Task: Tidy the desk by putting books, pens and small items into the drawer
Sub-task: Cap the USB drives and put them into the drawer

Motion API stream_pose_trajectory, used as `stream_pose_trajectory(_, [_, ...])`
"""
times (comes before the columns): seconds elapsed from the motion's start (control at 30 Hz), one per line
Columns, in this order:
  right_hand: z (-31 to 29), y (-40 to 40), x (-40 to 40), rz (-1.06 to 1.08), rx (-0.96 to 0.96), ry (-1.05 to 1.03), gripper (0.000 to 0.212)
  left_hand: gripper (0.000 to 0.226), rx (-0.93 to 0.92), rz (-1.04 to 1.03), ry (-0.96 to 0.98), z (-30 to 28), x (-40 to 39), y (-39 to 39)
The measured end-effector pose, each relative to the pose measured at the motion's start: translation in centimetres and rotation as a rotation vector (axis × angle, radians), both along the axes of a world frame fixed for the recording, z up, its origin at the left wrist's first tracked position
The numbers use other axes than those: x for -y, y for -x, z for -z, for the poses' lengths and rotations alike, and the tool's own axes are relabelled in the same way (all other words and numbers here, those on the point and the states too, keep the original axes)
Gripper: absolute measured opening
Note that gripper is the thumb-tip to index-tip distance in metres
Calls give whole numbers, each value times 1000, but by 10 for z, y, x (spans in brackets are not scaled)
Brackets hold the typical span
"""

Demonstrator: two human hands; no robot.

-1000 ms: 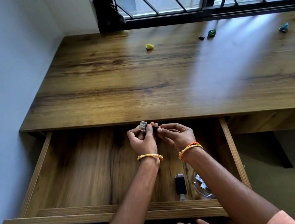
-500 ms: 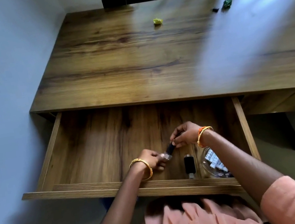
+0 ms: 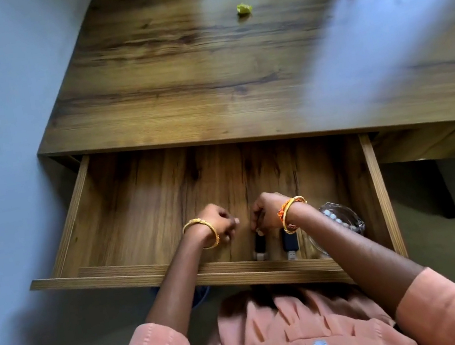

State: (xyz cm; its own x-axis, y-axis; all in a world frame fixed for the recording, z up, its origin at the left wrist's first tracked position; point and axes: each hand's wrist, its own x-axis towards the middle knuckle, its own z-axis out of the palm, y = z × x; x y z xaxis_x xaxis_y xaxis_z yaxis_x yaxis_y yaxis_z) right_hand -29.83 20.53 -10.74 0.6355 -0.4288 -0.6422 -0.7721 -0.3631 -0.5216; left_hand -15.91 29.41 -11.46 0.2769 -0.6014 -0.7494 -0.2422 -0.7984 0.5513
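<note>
Wood-grain drawer (image 3: 141, 204) stands pulled out under the table (image 3: 203, 71). Since half a second back, we see both hands lower and nearer the front rail. Left hand (image 3: 217, 225) curled closed, contents not visible. Right hand (image 3: 266, 214) pinches the top of a black USB stick (image 3: 259, 246), metal plug toward the rail. Second black stick (image 3: 289, 242) lies just right; glass bowl (image 3: 339, 219) beyond.
</note>
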Motion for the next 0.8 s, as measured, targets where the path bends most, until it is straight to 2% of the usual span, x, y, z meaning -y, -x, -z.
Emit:
stream_pose_trajectory(0.1, [4,1,-5,-11,5,80,23,15,283,-204,301,-7,1,-6])
stream_pose_trajectory(0.2, [9,3,-10,-3,33,102,25,11,564,-299,623,-23,5,-7])
stream_pose_trajectory(0.27, [9,5,-11,-5,48,102,25,10,724,-321,753,-28,10,-6])
stream_pose_trajectory(0.37, [8,8,-13,-9,62,108,26,17,895,-276,835,-25,20,-4])
stream_pose_trajectory(0.5, [-4,13,-14,-19,90,106,29,36,989,-148,867,-21,36,5])
stream_pose_trajectory(0.57, [-23,18,-7,54,162,98,25,42,983,-51,863,-24,48,12])
stream_pose_trajectory(0.63, [-47,25,7,200,285,124,20,45,972,14,859,-26,61,18])
stream_pose_trajectory(0.73, [-84,42,45,516,563,291,10,45,940,65,877,-34,86,26])
stream_pose_trajectory(0.8, [-100,57,75,697,625,419,6,43,922,104,892,-41,104,33])
